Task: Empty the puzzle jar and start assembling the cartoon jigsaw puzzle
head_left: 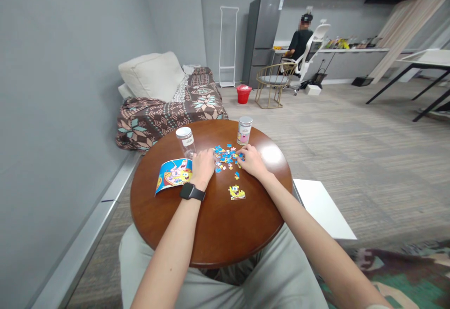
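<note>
A loose pile of blue, yellow and white jigsaw puzzle pieces (225, 157) lies on the round brown table (211, 234). At the pile's left edge, my left hand (203, 166) rests with curled fingers; whatever may be under them is hidden. My right hand (252, 160) reaches the right edge, its thumb and index finger apart around a few pieces. Nearer to me lies a small joined section of puzzle (236, 192) with a yellow cartoon face. A curled picture sheet (172, 174) with cartoon figures is left of my left hand, which partly covers its right end.
A clear jar with a white lid (185, 140) and a printed jar with a silver lid (244, 131) stand at the table's far side. A patterned sofa (168, 112) is behind. Farther off, a person (300, 41) sits near a counter. A white board-like surface (321, 208) is right of the table.
</note>
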Demonstrator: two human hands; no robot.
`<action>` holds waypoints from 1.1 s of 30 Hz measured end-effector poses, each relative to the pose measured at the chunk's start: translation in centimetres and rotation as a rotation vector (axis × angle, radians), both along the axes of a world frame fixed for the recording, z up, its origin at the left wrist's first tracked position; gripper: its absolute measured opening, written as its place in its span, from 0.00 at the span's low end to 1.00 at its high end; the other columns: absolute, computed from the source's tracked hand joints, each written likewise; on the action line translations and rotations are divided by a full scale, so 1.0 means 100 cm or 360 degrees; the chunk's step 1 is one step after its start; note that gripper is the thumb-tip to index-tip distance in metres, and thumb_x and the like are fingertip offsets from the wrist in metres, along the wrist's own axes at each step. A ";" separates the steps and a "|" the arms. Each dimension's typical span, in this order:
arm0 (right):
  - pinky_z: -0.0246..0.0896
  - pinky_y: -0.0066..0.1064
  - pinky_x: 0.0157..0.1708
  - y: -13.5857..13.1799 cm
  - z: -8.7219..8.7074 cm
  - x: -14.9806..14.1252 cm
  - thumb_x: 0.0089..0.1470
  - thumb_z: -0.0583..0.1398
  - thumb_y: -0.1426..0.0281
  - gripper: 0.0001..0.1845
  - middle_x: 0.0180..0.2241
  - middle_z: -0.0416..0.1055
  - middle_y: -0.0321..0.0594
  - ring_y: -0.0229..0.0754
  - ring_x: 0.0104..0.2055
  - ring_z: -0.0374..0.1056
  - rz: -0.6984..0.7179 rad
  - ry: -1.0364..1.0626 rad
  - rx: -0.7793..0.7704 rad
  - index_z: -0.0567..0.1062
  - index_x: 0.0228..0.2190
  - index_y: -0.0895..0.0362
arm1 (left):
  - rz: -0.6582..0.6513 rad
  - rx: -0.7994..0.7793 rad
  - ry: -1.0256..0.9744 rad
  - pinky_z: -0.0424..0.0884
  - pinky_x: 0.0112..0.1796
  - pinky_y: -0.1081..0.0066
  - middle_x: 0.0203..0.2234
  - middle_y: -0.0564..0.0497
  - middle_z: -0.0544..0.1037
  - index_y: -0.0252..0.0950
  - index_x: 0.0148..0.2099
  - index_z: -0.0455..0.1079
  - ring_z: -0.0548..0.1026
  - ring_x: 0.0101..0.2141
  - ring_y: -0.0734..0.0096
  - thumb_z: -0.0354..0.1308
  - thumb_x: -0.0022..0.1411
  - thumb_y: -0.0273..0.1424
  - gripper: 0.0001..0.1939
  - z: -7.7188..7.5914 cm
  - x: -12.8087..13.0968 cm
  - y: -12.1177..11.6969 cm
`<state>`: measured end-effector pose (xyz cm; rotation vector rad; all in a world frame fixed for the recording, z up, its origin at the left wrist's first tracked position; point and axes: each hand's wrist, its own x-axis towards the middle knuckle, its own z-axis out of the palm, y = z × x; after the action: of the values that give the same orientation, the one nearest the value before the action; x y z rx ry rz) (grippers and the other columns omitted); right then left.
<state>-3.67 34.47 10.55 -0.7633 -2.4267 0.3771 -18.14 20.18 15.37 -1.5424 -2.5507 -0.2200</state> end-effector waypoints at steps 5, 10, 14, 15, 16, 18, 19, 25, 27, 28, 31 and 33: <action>0.61 0.39 0.41 -0.001 0.005 0.001 0.50 0.60 0.73 0.02 0.36 0.71 0.44 0.48 0.41 0.66 -0.0018 0.0089 -0.0077 0.73 0.29 0.55 | -0.0008 0.0023 -0.0051 0.66 0.45 0.60 0.41 0.40 0.78 0.34 0.44 0.69 0.75 0.45 0.55 0.45 0.65 0.24 0.12 0.001 0.001 0.000; 0.63 0.35 0.42 -0.004 0.010 0.001 0.47 0.58 0.76 0.05 0.35 0.76 0.37 0.42 0.39 0.69 0.0121 0.0330 -0.0385 0.68 0.24 0.54 | -0.0003 0.0032 -0.0069 0.66 0.45 0.59 0.41 0.39 0.78 0.33 0.44 0.70 0.75 0.45 0.54 0.44 0.65 0.24 0.13 0.003 0.002 0.000; 0.63 0.32 0.41 -0.008 0.015 0.004 0.49 0.59 0.72 0.02 0.33 0.76 0.36 0.39 0.35 0.71 0.0308 0.0359 -0.0531 0.71 0.25 0.55 | -0.0006 0.0043 -0.0065 0.66 0.44 0.59 0.40 0.40 0.78 0.33 0.44 0.69 0.76 0.45 0.54 0.45 0.65 0.24 0.12 0.003 0.002 -0.001; 0.63 0.32 0.41 -0.009 0.017 0.005 0.50 0.59 0.70 0.03 0.32 0.76 0.36 0.39 0.34 0.70 0.0379 0.0316 -0.0518 0.73 0.27 0.55 | -0.0008 0.0047 -0.0064 0.65 0.44 0.60 0.40 0.40 0.78 0.33 0.44 0.69 0.76 0.45 0.54 0.45 0.66 0.24 0.12 0.003 0.002 -0.001; 0.63 0.32 0.40 -0.010 0.019 0.006 0.52 0.59 0.69 0.04 0.31 0.76 0.37 0.39 0.34 0.70 0.0463 0.0260 -0.0507 0.75 0.28 0.55 | -0.0012 0.0053 -0.0063 0.65 0.44 0.60 0.40 0.40 0.79 0.34 0.44 0.69 0.76 0.45 0.54 0.45 0.66 0.24 0.11 0.003 0.002 -0.001; 0.63 0.32 0.40 -0.012 0.022 0.008 0.53 0.60 0.67 0.07 0.31 0.76 0.39 0.40 0.34 0.69 0.0653 0.0165 -0.0502 0.78 0.29 0.55 | -0.0016 0.0065 -0.0062 0.65 0.44 0.60 0.40 0.40 0.79 0.34 0.44 0.69 0.76 0.44 0.54 0.46 0.66 0.25 0.11 0.002 0.002 -0.001; 0.63 0.33 0.41 -0.013 0.024 0.009 0.53 0.60 0.67 0.08 0.32 0.76 0.40 0.41 0.35 0.70 0.0736 0.0143 -0.0509 0.79 0.29 0.55 | -0.0015 0.0069 -0.0060 0.66 0.44 0.60 0.40 0.40 0.79 0.34 0.44 0.69 0.76 0.44 0.54 0.46 0.65 0.25 0.11 0.002 0.002 -0.001; 0.63 0.32 0.37 -0.014 0.026 0.011 0.55 0.57 0.67 0.11 0.31 0.75 0.40 0.41 0.34 0.68 0.0828 0.0127 -0.0575 0.81 0.31 0.54 | -0.0013 0.0093 -0.0071 0.66 0.45 0.62 0.41 0.41 0.79 0.35 0.43 0.69 0.76 0.44 0.57 0.47 0.65 0.25 0.11 0.001 0.001 -0.001; 0.61 0.31 0.35 -0.014 0.027 0.011 0.55 0.57 0.67 0.12 0.29 0.74 0.40 0.39 0.32 0.66 0.0825 0.0118 -0.0569 0.81 0.31 0.55 | -0.0012 0.0111 -0.0086 0.66 0.44 0.63 0.40 0.41 0.79 0.35 0.43 0.69 0.76 0.44 0.57 0.47 0.64 0.25 0.10 0.001 0.000 -0.001; 0.61 0.30 0.34 -0.014 0.027 0.012 0.55 0.57 0.67 0.12 0.29 0.73 0.39 0.39 0.31 0.65 0.0822 0.0112 -0.0578 0.81 0.32 0.55 | -0.0015 0.0134 -0.0101 0.66 0.44 0.63 0.40 0.42 0.79 0.35 0.42 0.69 0.76 0.44 0.58 0.47 0.64 0.25 0.10 0.001 0.000 0.000; 0.59 0.29 0.31 -0.016 0.027 0.013 0.53 0.57 0.67 0.12 0.27 0.72 0.38 0.38 0.29 0.64 0.0792 0.0132 -0.0693 0.80 0.35 0.56 | -0.0077 0.0266 -0.0285 0.66 0.40 0.67 0.35 0.45 0.79 0.36 0.40 0.70 0.76 0.39 0.61 0.49 0.62 0.26 0.09 0.003 -0.001 0.002; 0.59 0.28 0.31 -0.017 0.027 0.014 0.52 0.58 0.66 0.12 0.27 0.73 0.37 0.37 0.29 0.65 0.0769 0.0156 -0.0768 0.78 0.35 0.58 | -0.0165 0.0372 -0.0512 0.65 0.34 0.70 0.29 0.50 0.77 0.36 0.38 0.71 0.74 0.32 0.67 0.51 0.61 0.27 0.08 0.007 -0.001 0.003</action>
<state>-2.31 32.81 13.23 -0.3159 -2.4306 1.1887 -18.24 20.45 16.06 -1.6608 -2.5539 -0.8096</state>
